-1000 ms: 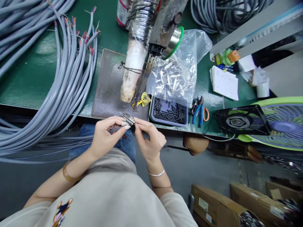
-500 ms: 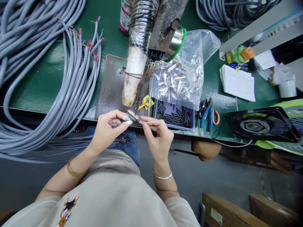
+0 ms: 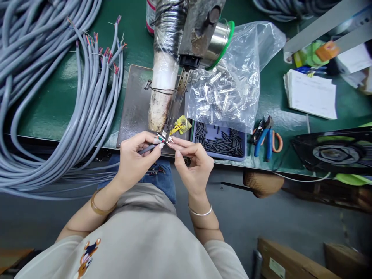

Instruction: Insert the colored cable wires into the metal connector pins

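Just below the soldering iron's tip, my left hand (image 3: pixel 136 155) is closed around a grey cable (image 3: pixel 147 149). Its thumb and index finger pinch the near end of a small metal multi-pin connector (image 3: pixel 163 136), where coloured wires show. My right hand (image 3: pixel 194 162) is closed at the connector's right side, apparently pinching a thin wire (image 3: pixel 173 147); the fingers partly hide it. The soldering iron (image 3: pixel 180 87) slants down from above, its dark tip at the connector's pins. Beside it, a wrapped white tube (image 3: pixel 165 77) ends above a dark board (image 3: pixel 135 97).
Grey cables with stripped ends (image 3: pixel 95 97) cover the left bench. To the right are a clear bag of metal parts (image 3: pixel 223 93), a purple tray (image 3: pixel 232 158) of black pieces, blue-handled pliers (image 3: pixel 263 141), a paper stack (image 3: pixel 312 93) and a black fan (image 3: pixel 331 153). A solder spool (image 3: pixel 216 42) hangs behind.
The connector has moved up slightly and turned, and its pins are now at the iron's tip. My right fingers have shifted slightly along its right end. The view has shifted a little.
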Tool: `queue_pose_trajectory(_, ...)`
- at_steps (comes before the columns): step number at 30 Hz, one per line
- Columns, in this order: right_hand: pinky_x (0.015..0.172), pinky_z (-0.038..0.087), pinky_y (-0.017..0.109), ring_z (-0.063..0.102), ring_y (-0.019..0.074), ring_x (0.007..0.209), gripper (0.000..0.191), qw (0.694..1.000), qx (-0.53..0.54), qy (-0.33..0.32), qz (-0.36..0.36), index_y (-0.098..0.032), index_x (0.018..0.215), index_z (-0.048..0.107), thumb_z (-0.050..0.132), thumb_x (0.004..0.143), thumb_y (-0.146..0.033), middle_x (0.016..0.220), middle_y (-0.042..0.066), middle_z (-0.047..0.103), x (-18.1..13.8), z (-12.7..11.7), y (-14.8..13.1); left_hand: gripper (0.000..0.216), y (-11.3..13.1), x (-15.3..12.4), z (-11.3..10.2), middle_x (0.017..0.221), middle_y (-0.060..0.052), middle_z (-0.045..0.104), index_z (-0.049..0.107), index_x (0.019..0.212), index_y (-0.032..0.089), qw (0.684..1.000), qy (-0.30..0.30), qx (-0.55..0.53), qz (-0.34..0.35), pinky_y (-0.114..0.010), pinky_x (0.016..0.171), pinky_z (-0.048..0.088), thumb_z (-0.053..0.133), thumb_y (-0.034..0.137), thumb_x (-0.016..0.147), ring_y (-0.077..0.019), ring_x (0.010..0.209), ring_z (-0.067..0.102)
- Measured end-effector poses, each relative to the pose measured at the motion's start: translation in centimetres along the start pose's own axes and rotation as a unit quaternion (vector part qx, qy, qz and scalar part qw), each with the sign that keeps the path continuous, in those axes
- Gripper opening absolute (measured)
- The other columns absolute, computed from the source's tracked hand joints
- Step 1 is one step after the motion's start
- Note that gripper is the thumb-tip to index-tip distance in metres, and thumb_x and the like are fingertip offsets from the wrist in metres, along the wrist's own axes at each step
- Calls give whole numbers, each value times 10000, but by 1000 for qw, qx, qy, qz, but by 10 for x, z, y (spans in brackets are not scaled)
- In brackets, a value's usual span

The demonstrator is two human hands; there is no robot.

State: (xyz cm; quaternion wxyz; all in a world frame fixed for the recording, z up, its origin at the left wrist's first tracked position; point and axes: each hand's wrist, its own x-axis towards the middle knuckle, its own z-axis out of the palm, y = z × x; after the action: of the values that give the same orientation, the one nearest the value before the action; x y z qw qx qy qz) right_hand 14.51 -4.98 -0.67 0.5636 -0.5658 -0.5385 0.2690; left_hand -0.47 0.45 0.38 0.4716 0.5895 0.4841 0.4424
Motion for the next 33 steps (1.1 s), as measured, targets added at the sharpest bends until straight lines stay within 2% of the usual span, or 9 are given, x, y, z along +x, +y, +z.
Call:
queue_pose_trajectory(8,897,683,382,799,217,1000,149,999,-25,-2,-25,-245,835,579,652,923,-150,1161,62,795,6,1,-5,82,0,-1,-2,841,-33,728,697,777,177,1000,3,-4,24,-211,626,517,757,216,816,-121,715,651)
queue_pose_trajectory(15,905,673,356,793,202,1016,140,999,-15,-22,-22,-240,848,608,667,908,-129,1129,47,800,6,-3,-1,65,-2,-1,-3,855,-39,727,698,775,177,1000,-18,-2,8,-223,656,527,753,183,808,-138,763,663)
queue_pose_trajectory(20,874,672,344,795,201,990,123,999,-37,-15,-32,-241,857,643,682,903,-134,1100,43,807,9,-2,-2,75,-1,-2,-4,864,-46,731,707,790,174,1000,-10,9,13,-231,676,540,759,216,825,-147,778,672)
queue_pose_trajectory(25,860,662,318,787,184,986,142,995,-66,-11,-72,-245,876,686,693,896,-104,1011,19,812,15,-2,-7,69,3,0,-3,827,-28,718,699,780,169,999,-4,6,34,-192,629,514,753,177,821,-113,726,649)
queue_pose_trajectory(30,799,652,287,783,166,923,132,987,-110,0,-114,-229,898,715,704,898,-97,986,20,811,19,-1,-9,87,5,2,-2,772,-18,708,684,750,158,1000,6,-13,28,-165,547,478,762,170,786,-90,642,625)
queue_pose_trajectory(33,817,649,299,783,166,907,133,983,-128,1,-133,-235,921,727,702,908,-105,987,21,810,19,0,-8,84,5,3,-2,761,-18,705,685,747,156,1000,5,-22,16,-158,518,459,763,170,776,-82,615,613)
